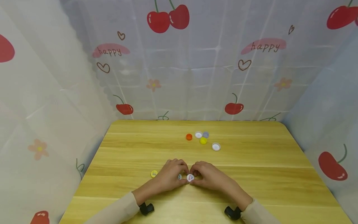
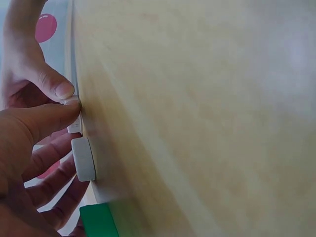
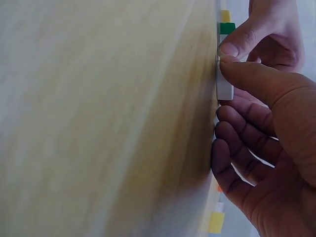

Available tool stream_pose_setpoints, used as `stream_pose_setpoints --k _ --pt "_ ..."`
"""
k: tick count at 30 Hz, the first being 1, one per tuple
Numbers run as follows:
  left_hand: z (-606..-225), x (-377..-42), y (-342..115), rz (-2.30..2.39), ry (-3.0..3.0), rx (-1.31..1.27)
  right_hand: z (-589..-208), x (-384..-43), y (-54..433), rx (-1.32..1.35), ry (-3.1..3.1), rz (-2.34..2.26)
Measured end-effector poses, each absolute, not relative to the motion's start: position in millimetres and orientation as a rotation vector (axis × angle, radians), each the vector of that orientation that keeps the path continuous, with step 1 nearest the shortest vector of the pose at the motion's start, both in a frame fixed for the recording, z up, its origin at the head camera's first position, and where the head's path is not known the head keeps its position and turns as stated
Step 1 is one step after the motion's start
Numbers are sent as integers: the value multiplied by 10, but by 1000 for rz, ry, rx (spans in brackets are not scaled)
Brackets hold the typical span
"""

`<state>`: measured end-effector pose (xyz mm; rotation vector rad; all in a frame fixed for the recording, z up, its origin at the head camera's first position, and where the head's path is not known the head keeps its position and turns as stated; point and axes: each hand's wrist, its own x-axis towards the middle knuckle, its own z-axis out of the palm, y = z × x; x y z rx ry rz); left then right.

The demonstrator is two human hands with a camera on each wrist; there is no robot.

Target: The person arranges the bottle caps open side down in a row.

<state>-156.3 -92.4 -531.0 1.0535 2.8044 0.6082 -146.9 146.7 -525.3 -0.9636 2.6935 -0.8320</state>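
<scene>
A white bottle cap (image 1: pixel 190 177) with a coloured print on top lies flat at the front middle of the table. My left hand (image 1: pixel 170 175) pinches its left side between thumb and index finger. From the right, my right hand (image 1: pixel 211 175) does the same, the fingertips of both hands meeting around the rim. In the right wrist view the white cap (image 3: pixel 224 81) shows edge-on below the thumbs. A second white cap (image 2: pixel 84 159) stands beside it, within the curve of the left hand. Further along is a green cap (image 2: pixel 98 220), hidden by the left hand in the head view.
A yellow printed cap (image 1: pixel 154 174) lies left of the left hand. Farther back are an orange cap (image 1: pixel 189 137), a yellow cap (image 1: pixel 203 141), a greyish cap (image 1: pixel 205 134) and two white caps (image 1: pixel 216 147). A printed curtain (image 1: pixel 184 71) surrounds the wooden table (image 1: pixel 126 149).
</scene>
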Motion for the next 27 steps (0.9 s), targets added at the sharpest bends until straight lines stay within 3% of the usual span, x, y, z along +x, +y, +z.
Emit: stream_pose_setpoints --k 14,27 --pt "-5227 -1658 -925 678 2689 970 -5241 -1479 1760 -774 2694 -946" --pt "-5199 -2403 -413 730 2614 1000 -5286 -1860 2442 -470 2798 -1180"
